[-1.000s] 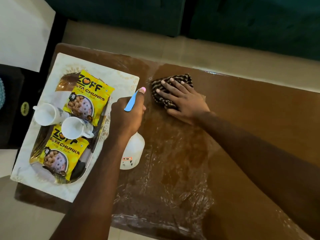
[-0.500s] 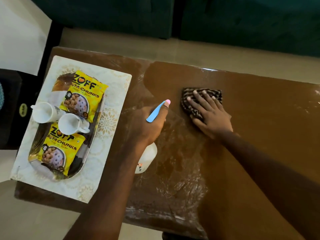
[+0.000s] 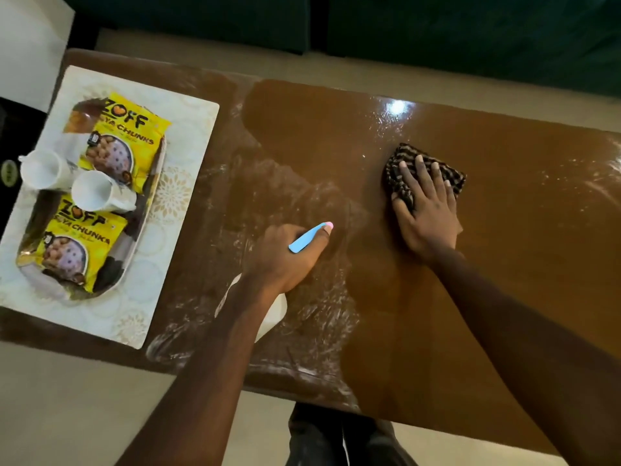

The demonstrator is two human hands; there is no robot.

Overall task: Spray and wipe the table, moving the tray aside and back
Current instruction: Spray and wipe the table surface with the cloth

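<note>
1. A person's right hand (image 3: 426,210) lies flat, fingers spread, on a striped cloth (image 3: 453,178), pressing it to the far right part of a brown table (image 3: 504,264).
2. The left hand (image 3: 289,260) is wrapped round the neck of a spray bottle (image 3: 307,237), its nozzle aimed across the tabletop. Whether the bottle's base rests on the wood cannot be told.
3. The tray (image 3: 132,245) sits well aside at the table's left end on a pale placemat (image 3: 188,136). It carries two white cups (image 3: 97,193) lying on their sides and two yellow packets (image 3: 124,139).
4. White streaks cover the middle of the table, around and in front of the bottle. The wood near the cloth looks darker and smoother.
5. The step in hand appears to be wiping. It would go best with the palm flat, even pressure and overlapping passes worked back toward the streaked middle and out to the near edge.
6. The bottle is best held off the cloth's path. The patch under the placemat probably remains to be cleaned before the tray goes back.
</note>
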